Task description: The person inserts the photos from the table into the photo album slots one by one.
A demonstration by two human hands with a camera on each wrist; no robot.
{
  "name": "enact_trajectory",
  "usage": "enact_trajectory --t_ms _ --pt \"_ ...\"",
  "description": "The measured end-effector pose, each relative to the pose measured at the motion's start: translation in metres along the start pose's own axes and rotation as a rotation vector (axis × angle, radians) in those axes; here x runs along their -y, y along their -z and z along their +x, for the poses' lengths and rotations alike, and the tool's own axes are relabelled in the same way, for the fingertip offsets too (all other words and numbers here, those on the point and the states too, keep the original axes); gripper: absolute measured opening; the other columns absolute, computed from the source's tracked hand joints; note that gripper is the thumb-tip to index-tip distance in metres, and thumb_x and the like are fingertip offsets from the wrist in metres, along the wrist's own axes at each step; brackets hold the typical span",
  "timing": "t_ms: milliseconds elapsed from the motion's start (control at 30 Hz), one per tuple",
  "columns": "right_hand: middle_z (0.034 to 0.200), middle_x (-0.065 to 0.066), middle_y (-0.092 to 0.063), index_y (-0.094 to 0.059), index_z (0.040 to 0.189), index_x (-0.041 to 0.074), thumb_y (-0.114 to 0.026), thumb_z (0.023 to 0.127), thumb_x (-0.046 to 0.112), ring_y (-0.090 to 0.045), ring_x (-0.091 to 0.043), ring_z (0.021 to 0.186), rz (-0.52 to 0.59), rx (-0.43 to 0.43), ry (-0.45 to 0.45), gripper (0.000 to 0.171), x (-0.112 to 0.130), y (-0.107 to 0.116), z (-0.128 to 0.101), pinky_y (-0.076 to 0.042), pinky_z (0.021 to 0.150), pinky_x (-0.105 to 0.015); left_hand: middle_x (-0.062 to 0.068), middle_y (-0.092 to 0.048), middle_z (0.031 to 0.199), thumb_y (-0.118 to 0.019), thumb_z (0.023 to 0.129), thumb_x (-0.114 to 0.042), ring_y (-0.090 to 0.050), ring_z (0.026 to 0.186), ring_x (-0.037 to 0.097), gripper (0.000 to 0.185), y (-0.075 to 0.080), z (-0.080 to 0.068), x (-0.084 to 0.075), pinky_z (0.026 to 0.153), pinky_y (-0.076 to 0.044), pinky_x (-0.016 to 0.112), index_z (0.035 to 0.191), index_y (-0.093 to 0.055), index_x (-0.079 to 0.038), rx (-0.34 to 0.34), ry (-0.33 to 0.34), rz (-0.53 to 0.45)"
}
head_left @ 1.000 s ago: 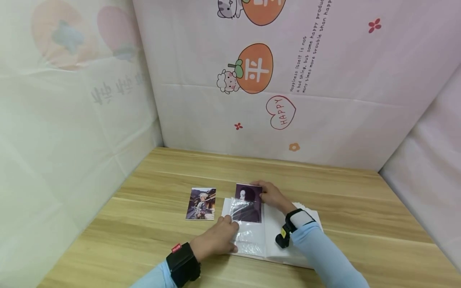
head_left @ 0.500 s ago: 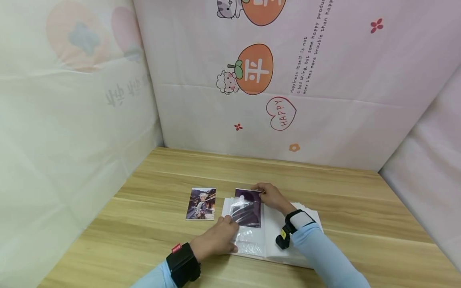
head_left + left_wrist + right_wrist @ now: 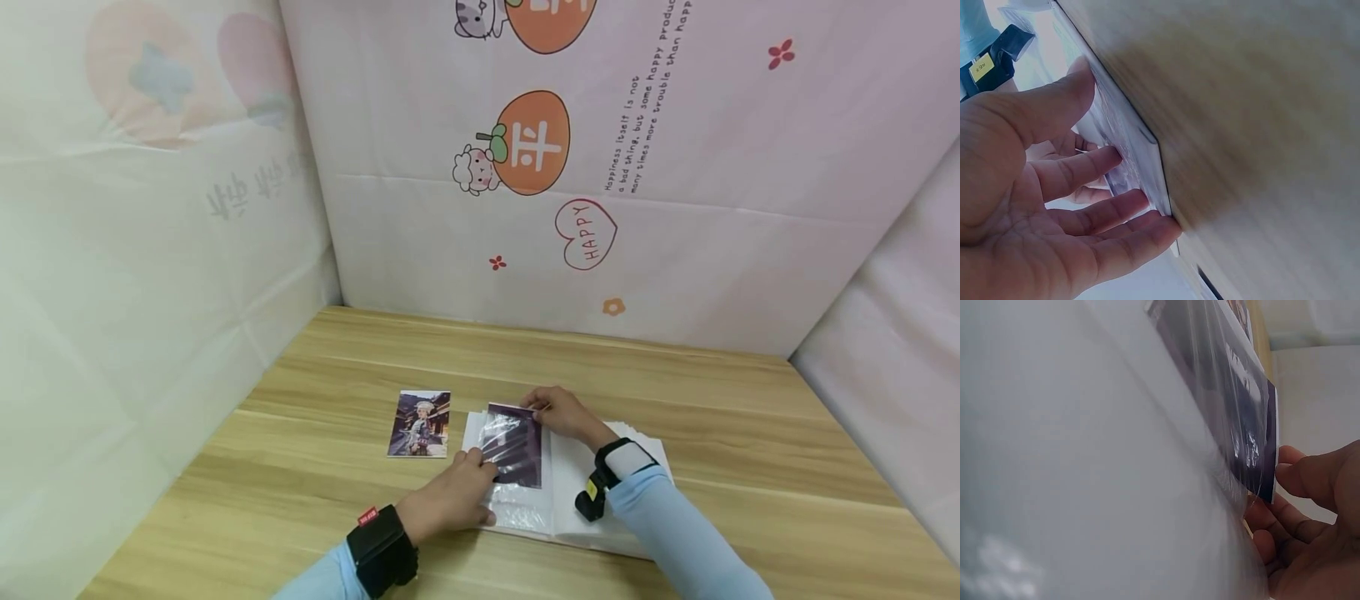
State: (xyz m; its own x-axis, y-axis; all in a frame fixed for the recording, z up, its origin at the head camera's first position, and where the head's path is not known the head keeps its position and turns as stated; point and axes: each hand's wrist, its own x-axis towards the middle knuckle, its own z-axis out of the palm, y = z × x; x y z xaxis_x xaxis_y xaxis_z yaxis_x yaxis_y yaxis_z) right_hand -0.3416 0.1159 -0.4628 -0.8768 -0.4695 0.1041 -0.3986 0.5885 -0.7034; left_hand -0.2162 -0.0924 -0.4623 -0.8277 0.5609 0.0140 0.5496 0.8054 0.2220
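Observation:
An open photo album (image 3: 515, 521) with white pages and clear plastic pockets lies on the table. A dark purple photo (image 3: 513, 450) sits mostly inside the left page's clear pocket, its top strip sticking out. My right hand (image 3: 562, 411) pinches that photo at its top right corner; in the right wrist view the thumb (image 3: 1310, 478) lies against its edge. My left hand (image 3: 453, 492) rests on the left edge of the album page, and in the left wrist view its fingers (image 3: 1104, 212) touch the page edge, fairly straight.
A second photo (image 3: 418, 425), of a person in a pale headdress, lies flat on the wooden table (image 3: 300, 467) left of the album. Printed white cloth (image 3: 420, 242) hangs behind the table and along both sides.
The dark photo has slid down into the clear pocket, toward the album's near edge, with my right hand following it. My left hand stays where it was.

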Motion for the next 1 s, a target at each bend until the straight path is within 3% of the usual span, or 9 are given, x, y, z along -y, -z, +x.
enact_trajectory --t_ms 300,700,833,1000 --pt "0.088 -0.011 -0.063 -0.066 0.095 -0.004 -0.056 0.079 -0.010 -0.057 -0.021 0.079 -0.010 0.058 0.036 0.020 0.0027 0.0022 -0.0012 -0.048 0.067 -0.033 0.005 -0.047 0.095 -0.077 0.073 -0.034 -0.043 0.084 0.017 0.050 0.0005 0.0004 0.0001 0.072 -0.043 0.026 0.109 -0.061 -0.003 0.013 0.013 -0.012" --pt "0.079 -0.007 -0.063 -0.066 0.089 -0.005 -0.055 0.078 -0.010 -0.052 -0.013 0.064 0.036 0.201 0.102 0.016 0.0013 0.0026 0.0000 -0.044 0.056 -0.027 0.008 -0.048 0.102 -0.076 0.075 -0.035 -0.045 0.088 0.018 0.054 0.0022 -0.0002 -0.0004 0.076 -0.044 0.027 0.114 -0.059 -0.002 0.016 0.006 -0.018" --pt "0.073 -0.006 -0.062 -0.066 0.087 -0.004 -0.057 0.078 -0.010 -0.048 -0.009 0.059 -0.007 0.223 0.148 0.014 0.0034 0.0033 -0.0001 -0.041 0.055 -0.023 0.006 -0.047 0.098 -0.076 0.074 -0.035 -0.044 0.086 0.017 0.054 0.0023 -0.0003 -0.0007 0.074 -0.044 0.026 0.113 -0.059 -0.002 0.015 0.006 -0.029" --pt "0.079 -0.007 -0.063 -0.067 0.086 -0.003 -0.058 0.078 -0.008 -0.046 -0.008 0.062 -0.068 0.233 0.196 0.013 0.0050 0.0043 -0.0002 -0.041 0.057 -0.023 0.005 -0.047 0.097 -0.076 0.075 -0.034 -0.043 0.086 0.017 0.052 0.0019 -0.0001 -0.0008 0.074 -0.043 0.027 0.113 -0.060 -0.002 0.017 0.006 -0.031"
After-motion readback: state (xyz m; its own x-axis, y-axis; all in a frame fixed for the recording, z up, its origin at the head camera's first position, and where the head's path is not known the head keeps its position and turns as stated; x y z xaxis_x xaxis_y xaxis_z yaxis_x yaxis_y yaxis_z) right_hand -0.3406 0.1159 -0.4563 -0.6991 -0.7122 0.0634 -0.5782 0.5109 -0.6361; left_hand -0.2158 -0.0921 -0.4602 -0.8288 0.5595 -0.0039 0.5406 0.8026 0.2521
